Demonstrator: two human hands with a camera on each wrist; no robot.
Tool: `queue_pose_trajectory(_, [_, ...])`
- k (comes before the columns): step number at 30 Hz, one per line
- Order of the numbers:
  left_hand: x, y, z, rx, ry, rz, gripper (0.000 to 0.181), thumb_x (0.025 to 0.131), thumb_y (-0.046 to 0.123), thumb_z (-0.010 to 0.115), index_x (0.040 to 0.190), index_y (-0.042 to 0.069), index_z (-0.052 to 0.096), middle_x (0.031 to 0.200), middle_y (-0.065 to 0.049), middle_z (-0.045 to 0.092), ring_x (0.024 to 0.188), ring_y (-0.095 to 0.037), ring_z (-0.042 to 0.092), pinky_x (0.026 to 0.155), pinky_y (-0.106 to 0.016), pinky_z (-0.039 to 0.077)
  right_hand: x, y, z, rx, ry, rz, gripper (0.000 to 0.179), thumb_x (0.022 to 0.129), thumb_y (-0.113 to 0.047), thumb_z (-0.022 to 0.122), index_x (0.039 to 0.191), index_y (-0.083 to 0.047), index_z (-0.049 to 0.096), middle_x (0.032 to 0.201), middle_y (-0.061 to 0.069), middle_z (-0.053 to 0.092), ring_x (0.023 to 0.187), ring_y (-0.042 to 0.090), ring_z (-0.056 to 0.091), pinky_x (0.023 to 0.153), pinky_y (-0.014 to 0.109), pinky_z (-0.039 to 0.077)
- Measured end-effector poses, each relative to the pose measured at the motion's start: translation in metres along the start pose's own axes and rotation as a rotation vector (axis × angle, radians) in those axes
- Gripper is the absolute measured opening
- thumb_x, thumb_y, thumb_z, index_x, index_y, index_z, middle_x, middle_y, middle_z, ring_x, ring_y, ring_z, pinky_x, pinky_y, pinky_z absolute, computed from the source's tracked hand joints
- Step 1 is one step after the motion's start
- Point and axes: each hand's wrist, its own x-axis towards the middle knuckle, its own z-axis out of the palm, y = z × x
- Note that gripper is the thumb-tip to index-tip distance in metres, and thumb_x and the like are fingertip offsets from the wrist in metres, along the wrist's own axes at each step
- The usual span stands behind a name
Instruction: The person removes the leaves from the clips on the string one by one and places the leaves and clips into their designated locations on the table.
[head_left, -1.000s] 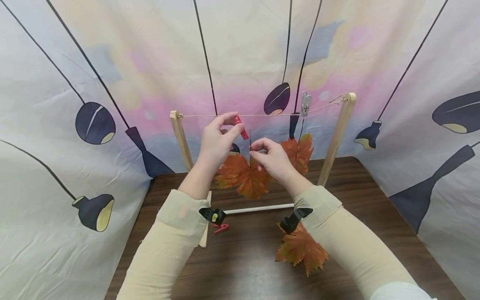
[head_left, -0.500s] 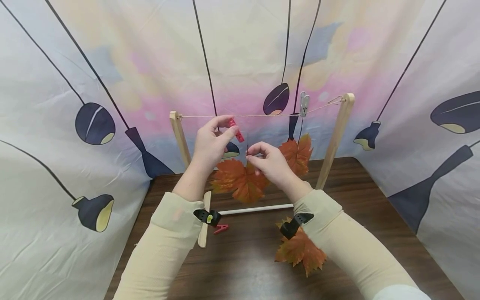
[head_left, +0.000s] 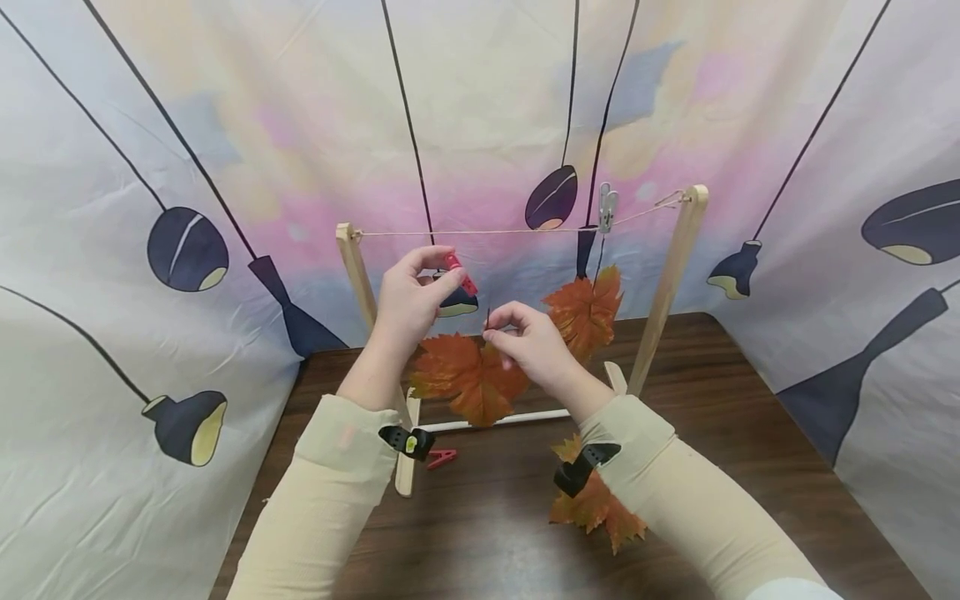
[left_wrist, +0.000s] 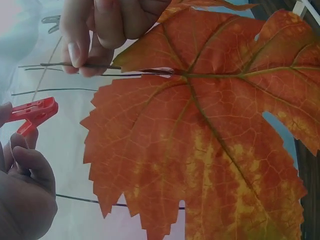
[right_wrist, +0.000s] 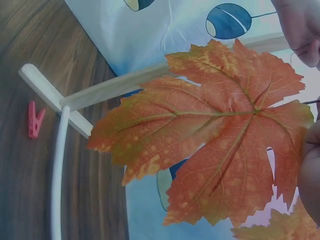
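My left hand [head_left: 408,296] pinches a red clothespin [head_left: 461,275] between thumb and fingers, below the string [head_left: 480,232]. To its right and a little lower, my right hand [head_left: 532,346] pinches the thin dark stem of an orange-red artificial maple leaf [head_left: 472,379]. The leaf hangs under the fingertips, its blade spread wide in the left wrist view. That view also shows the clothespin apart from the stem, its end free of any thing. Further right, a second maple leaf [head_left: 585,308] hangs by its stem from a grey clothespin [head_left: 607,208] clipped on the string.
Wooden posts [head_left: 678,267] hold up the string at both ends, and a white rod [head_left: 525,417] joins their feet. A spare red clothespin [head_left: 442,457] lies by the left foot. Another leaf [head_left: 600,504] lies on the brown table [head_left: 480,525], partly under the right wrist.
Both hands have come down and slightly left, away from the string, carrying the red clothespin and the leaf. The leaf now overlaps the white rod in the head view.
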Motion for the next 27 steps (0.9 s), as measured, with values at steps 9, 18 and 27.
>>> queue_pose_trajectory(9, [-0.003,-0.012,-0.002,-0.009,-0.008,-0.044,0.035,0.087,0.024,0.068,0.120,0.014,0.062,0.106,-0.003,0.060,0.049,-0.011,0.042,0.044,-0.024,0.038,-0.007,0.010,0.005,0.066,0.002,0.007,0.013,0.089,-0.004,0.062,0.097,0.004,0.056,0.090,0.008,0.061,0.049,0.015,0.047,0.050,0.027,0.042])
queue_pose_trajectory(18, [-0.008,-0.023,-0.005,0.005,-0.023,-0.088,0.042,0.089,0.028,0.065,0.129,0.019,0.058,0.112,-0.003,0.059,0.047,-0.011,0.041,0.047,-0.024,0.040,-0.013,0.018,0.001,0.135,0.012,0.022,0.007,0.090,-0.005,0.062,0.094,-0.001,0.057,0.091,0.009,0.060,0.048,0.015,0.046,0.047,0.027,0.040])
queue_pose_trajectory(27, [-0.011,-0.035,-0.003,-0.005,-0.026,-0.094,0.035,0.089,0.025,0.066,0.122,0.015,0.062,0.106,-0.005,0.060,0.046,-0.010,0.041,0.045,-0.025,0.038,-0.017,0.023,-0.011,0.167,0.059,0.030,0.005,0.089,-0.005,0.062,0.089,-0.009,0.060,0.077,0.013,0.054,0.047,0.016,0.045,0.046,0.027,0.039])
